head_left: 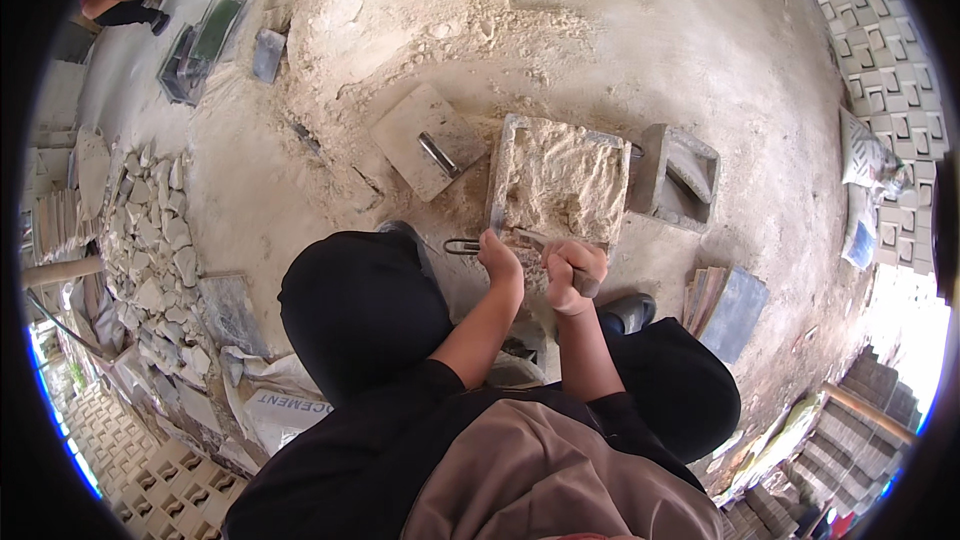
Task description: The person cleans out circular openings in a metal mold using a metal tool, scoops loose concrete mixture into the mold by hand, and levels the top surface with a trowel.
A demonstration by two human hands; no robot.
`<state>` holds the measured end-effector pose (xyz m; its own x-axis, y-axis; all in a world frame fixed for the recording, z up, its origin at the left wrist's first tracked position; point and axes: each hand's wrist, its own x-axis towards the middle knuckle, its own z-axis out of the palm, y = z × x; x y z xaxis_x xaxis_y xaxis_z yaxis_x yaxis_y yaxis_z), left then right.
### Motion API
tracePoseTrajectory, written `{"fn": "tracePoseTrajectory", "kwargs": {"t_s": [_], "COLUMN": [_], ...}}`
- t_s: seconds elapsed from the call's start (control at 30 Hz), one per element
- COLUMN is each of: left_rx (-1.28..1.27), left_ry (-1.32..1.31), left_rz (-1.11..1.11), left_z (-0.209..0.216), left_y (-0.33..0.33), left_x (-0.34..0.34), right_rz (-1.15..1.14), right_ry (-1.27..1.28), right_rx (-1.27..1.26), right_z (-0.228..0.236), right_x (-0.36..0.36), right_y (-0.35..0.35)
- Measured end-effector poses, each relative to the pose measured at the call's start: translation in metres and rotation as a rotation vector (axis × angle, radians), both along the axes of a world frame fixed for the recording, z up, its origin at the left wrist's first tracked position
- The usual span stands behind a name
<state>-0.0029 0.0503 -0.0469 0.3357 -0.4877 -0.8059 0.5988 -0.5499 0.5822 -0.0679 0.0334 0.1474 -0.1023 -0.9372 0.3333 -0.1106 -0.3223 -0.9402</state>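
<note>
A square mould (pixel 495 172) stands on the dusty ground before me, filled to the top with rough, pale, crumbly mix (pixel 565 175). At its near side my right hand (pixel 576 270) is closed round the wooden handle of a trowel (pixel 586 284). The trowel's narrow blade points left along the mould's near edge, partly hidden by my fingers. My left hand (pixel 500 262) is closed at the mould's near left corner; what its fingers grip is hidden. Just left of it sticks out a metal loop handle (pixel 461 247).
Left of the mould lies a square plate with a bar handle (pixel 438 154); right of it, a hollow grey frame (pixel 652 175). Loose pale mix (pixel 375 25) is heaped beyond. Broken pieces (pixel 150 225) pile up at left; thin boards (pixel 733 315) lie near right. Another person (pixel 130 0) is far left.
</note>
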Motion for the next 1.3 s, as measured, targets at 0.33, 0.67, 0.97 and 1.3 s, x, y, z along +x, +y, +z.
{"fn": "tracePoseTrajectory", "kwargs": {"t_s": [0.33, 0.67, 0.97, 1.3], "left_rx": [0.044, 0.156, 0.158, 0.193], "left_ry": [0.08, 0.059, -0.063, -0.075], "left_rz": [-0.02, 0.001, 0.009, -0.049], "left_z": [-0.019, 0.043, 0.029, 0.047], "left_y": [0.004, -0.011, -0.013, -0.016], "left_x": [-0.005, -0.002, -0.003, -0.005], "right_rz": [0.187, 0.06, -0.076, -0.117], "right_ry": [0.136, -0.035, -0.099, 0.094], "right_rx": [0.003, 0.084, 0.142, 0.198], "right_z": [0.004, 0.012, 0.021, 0.023], "right_x": [-0.008, -0.02, -0.036, -0.035], "right_y": [0.001, 0.001, -0.002, -0.001]}}
